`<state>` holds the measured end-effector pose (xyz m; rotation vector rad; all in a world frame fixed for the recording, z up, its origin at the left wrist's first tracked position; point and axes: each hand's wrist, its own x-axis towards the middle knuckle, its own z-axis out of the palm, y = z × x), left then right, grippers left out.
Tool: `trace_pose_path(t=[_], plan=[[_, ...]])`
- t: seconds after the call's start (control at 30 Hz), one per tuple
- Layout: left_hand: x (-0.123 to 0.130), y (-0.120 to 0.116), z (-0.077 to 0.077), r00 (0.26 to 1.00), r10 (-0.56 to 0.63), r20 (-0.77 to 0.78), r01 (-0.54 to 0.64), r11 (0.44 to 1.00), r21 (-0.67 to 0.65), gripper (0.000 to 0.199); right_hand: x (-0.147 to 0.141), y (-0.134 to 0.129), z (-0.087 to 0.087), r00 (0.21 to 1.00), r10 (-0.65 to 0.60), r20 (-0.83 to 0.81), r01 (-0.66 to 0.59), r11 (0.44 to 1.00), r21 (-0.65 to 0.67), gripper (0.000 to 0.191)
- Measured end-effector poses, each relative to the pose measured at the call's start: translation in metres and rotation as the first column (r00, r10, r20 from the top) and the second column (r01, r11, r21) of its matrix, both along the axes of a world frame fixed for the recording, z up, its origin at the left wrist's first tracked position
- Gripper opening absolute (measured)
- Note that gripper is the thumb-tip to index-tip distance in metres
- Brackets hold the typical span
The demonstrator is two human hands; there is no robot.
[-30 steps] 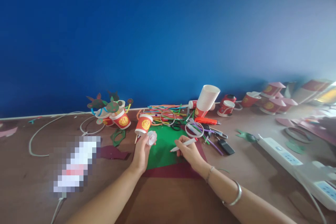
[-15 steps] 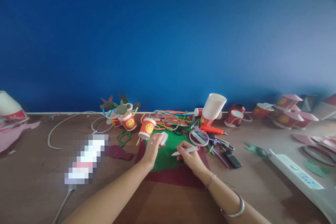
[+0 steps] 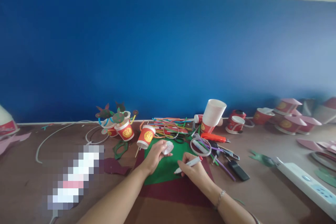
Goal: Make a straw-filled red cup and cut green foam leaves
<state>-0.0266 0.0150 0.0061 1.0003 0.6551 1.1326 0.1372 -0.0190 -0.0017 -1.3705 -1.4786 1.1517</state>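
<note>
My left hand point(image 3: 155, 157) pinches a small whitish round piece point(image 3: 168, 147) between thumb and fingers; its exact kind is unclear. In my right hand point(image 3: 193, 169) is a white marker pen point(image 3: 193, 162) with a red end, gripped as for writing, its tip pointing left and down. Both hands are over a green paper sheet point(image 3: 172, 166), which lies on a dark red sheet point(image 3: 181, 192). A red and white paper cup point(image 3: 146, 136) with sticks attached leans just beyond my left hand. Right of the marker lies a white ring point(image 3: 200, 146).
Colourful pipe cleaners point(image 3: 170, 126) lie behind the sheets, beside a tall stack of paper cups point(image 3: 214, 113) and an orange cutter point(image 3: 214, 137). Decorated cups point(image 3: 125, 131) stand left. A black key fob point(image 3: 238, 170) and a white power strip point(image 3: 304, 182) lie right. A blue wall point(image 3: 168, 49) backs the table.
My left hand has turned, so the whitish piece shows a rounder face. The right hand has shifted slightly lower with the marker, which is tilted more steeply. The camera view has tipped up.
</note>
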Motion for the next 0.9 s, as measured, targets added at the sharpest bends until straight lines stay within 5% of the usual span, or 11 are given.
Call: trace_pose_path(t=[0.17, 0.9], plan=[[-0.0002, -0.0025, 0.0034, 0.997, -0.027, -0.073, 0.028, 0.999, 0.016, 0.025, -0.0036, -0.0009, 0.0046, 0.999, -0.052, 0.011, 0.052, 0.999, 0.002, 0.021], [-0.0003, -0.0015, -0.0004, 0.998, 0.052, 0.036, -0.049, 0.997, -0.067, 0.022, -0.0050, -0.0028, 0.0061, 0.993, -0.064, 0.103, 0.063, 0.998, 0.016, 0.021]])
